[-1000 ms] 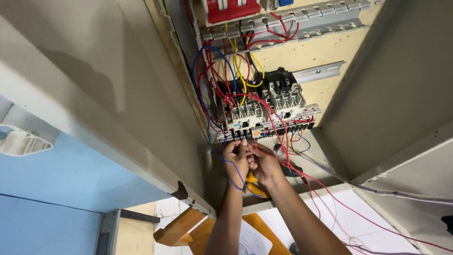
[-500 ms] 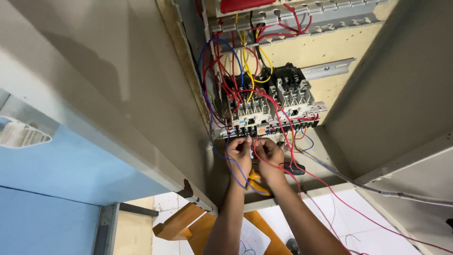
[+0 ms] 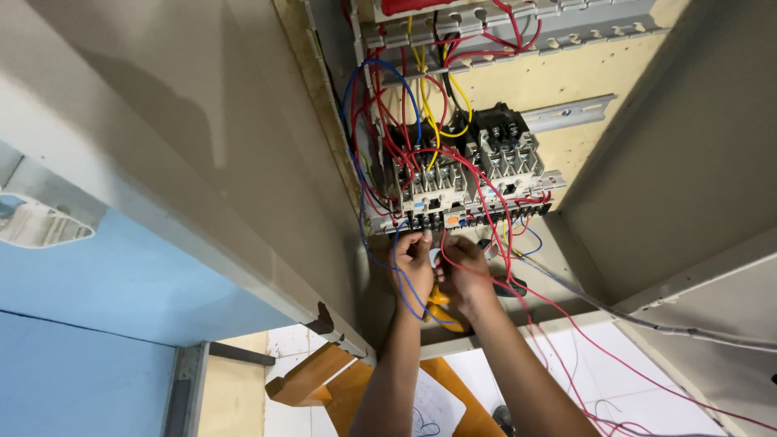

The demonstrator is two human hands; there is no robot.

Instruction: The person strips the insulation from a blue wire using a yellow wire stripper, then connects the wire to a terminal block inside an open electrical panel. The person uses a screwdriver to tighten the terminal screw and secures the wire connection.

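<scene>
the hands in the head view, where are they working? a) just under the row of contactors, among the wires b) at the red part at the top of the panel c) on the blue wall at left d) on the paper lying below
a: the left hand and right hand are raised side by side just beneath the contactors, among red and blue wires, with a yellow tool between them.

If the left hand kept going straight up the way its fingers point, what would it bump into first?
Probably the bottom row of terminals on the grey contactor block. The left hand already has its fingertips right under that row, among the red wires. Depth is hard to judge, so a wire might come first.
</scene>
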